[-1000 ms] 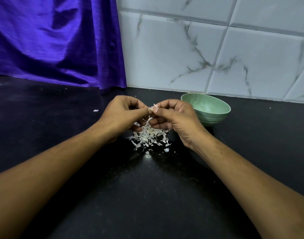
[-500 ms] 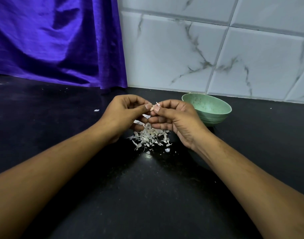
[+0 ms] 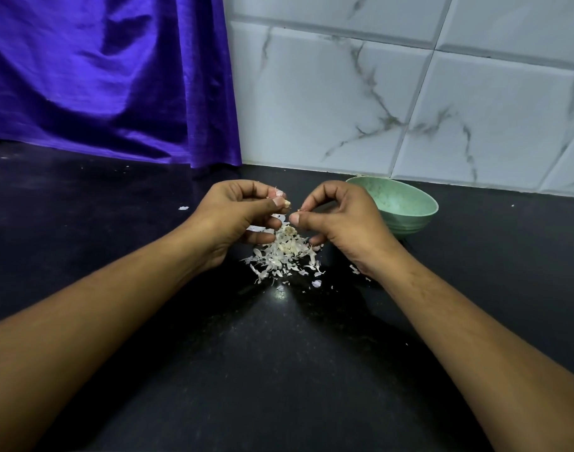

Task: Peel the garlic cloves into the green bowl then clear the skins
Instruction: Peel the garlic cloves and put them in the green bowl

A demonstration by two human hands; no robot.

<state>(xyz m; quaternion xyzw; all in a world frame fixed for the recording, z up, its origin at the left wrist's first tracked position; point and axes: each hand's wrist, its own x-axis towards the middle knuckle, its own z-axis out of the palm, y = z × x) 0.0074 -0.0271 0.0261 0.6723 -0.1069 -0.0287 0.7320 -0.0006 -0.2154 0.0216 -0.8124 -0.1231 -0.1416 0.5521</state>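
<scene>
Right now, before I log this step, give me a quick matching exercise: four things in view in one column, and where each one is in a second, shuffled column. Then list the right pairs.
Things:
1. garlic clove
2. green bowl
3. pile of skins
4. purple cloth

Places:
A. hanging at the back left, against the tiled wall
B. on the black counter, below and between the two hands
C. pinched in the fingers of the left hand
D. on the counter behind the right hand, near the wall

Pairs: 1-C, 2-D, 3-B, 4-A
</scene>
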